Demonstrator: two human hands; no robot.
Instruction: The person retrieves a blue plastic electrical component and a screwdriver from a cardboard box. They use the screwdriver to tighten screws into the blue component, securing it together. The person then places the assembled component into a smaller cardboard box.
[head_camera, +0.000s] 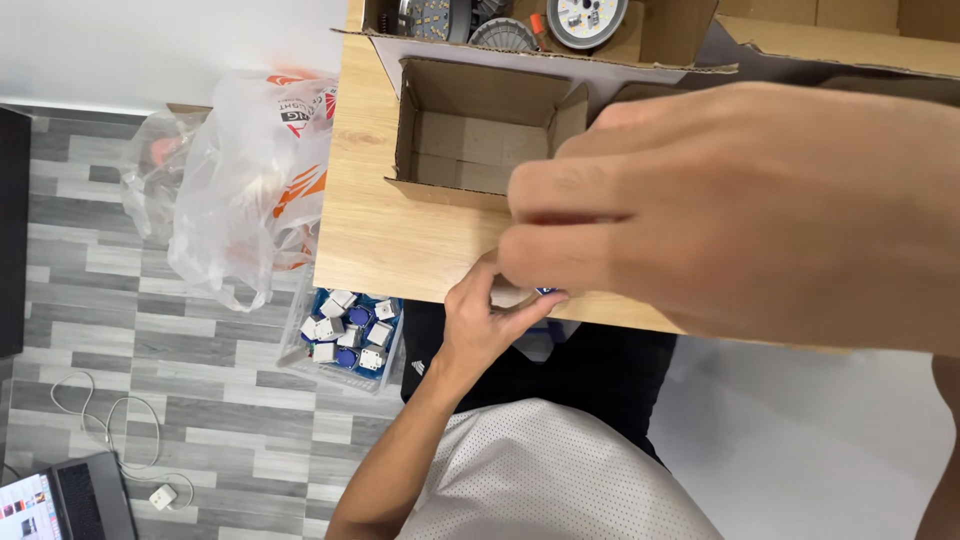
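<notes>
My left hand (478, 325) comes up from below at the front edge of the wooden table (372, 235), its fingers pinched on a small part (548, 291) of which only a blue and white bit shows. My right hand (730, 205) is very close to the camera and fills the right side. Its fingers are curled, with the tips meeting the left hand's fingers over the same small part. Most of the part is hidden between the two hands.
An open, empty cardboard box (470, 135) stands on the table behind the hands. Behind it, another box (660, 40) holds round lamp parts. On the floor at left are a clear tray of white and blue parts (345, 332), a plastic bag (250, 185), a laptop (60, 500) and a cable with charger (160, 494).
</notes>
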